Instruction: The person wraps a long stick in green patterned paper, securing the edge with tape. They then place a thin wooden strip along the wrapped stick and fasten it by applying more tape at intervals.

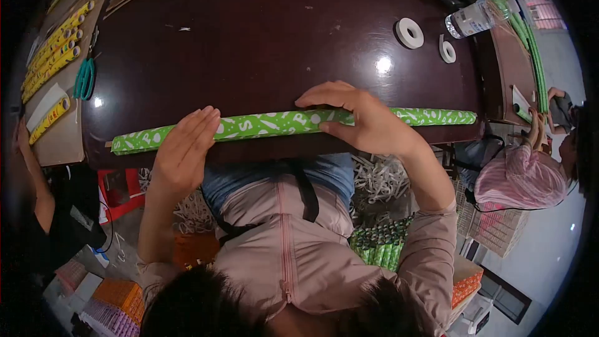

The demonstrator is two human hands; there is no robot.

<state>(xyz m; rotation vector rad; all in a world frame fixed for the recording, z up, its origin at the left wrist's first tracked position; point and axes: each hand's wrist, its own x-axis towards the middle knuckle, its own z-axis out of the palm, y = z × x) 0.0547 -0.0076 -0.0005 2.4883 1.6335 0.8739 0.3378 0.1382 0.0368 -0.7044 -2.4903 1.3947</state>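
Note:
A long green paper roll (pixel 268 125) with white letters and shapes lies across the near edge of the dark table. My left hand (pixel 186 148) rests flat on its left part, fingers straight and side by side. Around the right half of the roll is my right hand (pixel 359 115), the thumb on the near side and the slightly bent fingers stretched over the far side. Thumb and fingers stand apart, with the green paper showing between them. A thin brown end sticks out of the roll's left tip.
Two white tape rolls (pixel 409 33) and a clear plastic bottle (pixel 468 20) are at the back right. Green-handled scissors (pixel 84 79) lie at the left edge, near yellow rolls (pixel 57 50). Co-workers sit on both sides. Paper scraps (pixel 380 178) fill the floor below.

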